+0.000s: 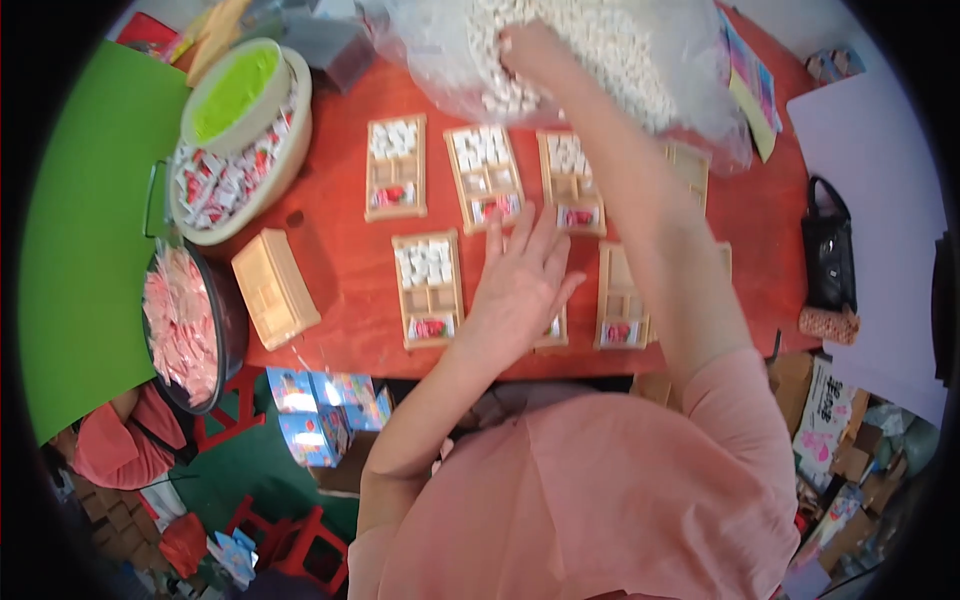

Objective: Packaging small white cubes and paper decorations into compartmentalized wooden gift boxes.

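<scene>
My right hand (pixel 532 52) reaches into a large clear plastic bag (pixel 430 65) of small white pieces (pixel 630 70); its fingers look curled and their tips are hidden among the pieces. My left hand (pixel 520 278) is spread, palm down, over a tan compartment tray that it mostly covers. Around it lie more tan trays, such as one at the back left (pixel 395 167), one in front (pixel 430 290) and one beneath my right forearm (pixel 622 295). Several have white pieces in the large compartment and a small red-and-white packet (pixel 432 327) in a lower one.
A stack of tan trays (pixel 275 290) stands at the left of the red table (pixel 340 270). Beyond it are a cream basin (pixel 295 150) of wrapped packets, a green-lined bowl (pixel 235 90) and a black tub (pixel 232 320) of pink packets. At the right lies a black bag (pixel 830 250).
</scene>
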{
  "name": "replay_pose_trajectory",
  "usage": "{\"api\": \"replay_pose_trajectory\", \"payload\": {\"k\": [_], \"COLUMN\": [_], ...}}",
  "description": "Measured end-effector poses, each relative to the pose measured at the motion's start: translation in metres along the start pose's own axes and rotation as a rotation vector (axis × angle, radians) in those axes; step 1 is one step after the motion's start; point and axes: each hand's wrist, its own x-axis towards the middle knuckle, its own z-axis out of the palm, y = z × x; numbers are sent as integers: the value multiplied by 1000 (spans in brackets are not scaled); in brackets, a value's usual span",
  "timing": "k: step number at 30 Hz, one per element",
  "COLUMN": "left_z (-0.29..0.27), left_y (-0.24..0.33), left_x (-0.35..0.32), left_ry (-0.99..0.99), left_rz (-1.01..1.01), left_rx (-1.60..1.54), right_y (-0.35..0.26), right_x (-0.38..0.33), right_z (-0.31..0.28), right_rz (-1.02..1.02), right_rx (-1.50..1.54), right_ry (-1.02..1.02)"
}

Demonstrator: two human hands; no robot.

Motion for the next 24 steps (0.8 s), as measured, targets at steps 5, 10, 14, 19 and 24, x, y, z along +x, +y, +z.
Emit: {"api": "replay_pose_trajectory", "payload": {"k": [5, 10, 14, 19, 24], "left_z": [-16, -15, -4, 17, 24], "left_y": [-13, -3, 7, 11, 11], "left_x": [-35, -70, -91, -90, -97], "left_ry": [136, 171, 192, 72, 88], "left_rz": [-90, -73, -54, 1, -40], "left_rx": [-25, -132, -130, -102, -114], "right_y": [-30, 2, 11, 44, -35], "right_x": [-18, 13, 6, -25, -147], "right_z": [-36, -11, -18, -29, -95], "right_rz": [35, -125, -102, -218, -97], "right_rx": [-11, -116, 65, 290, 406], "right_ry": [30, 16, 114, 218, -296]}}
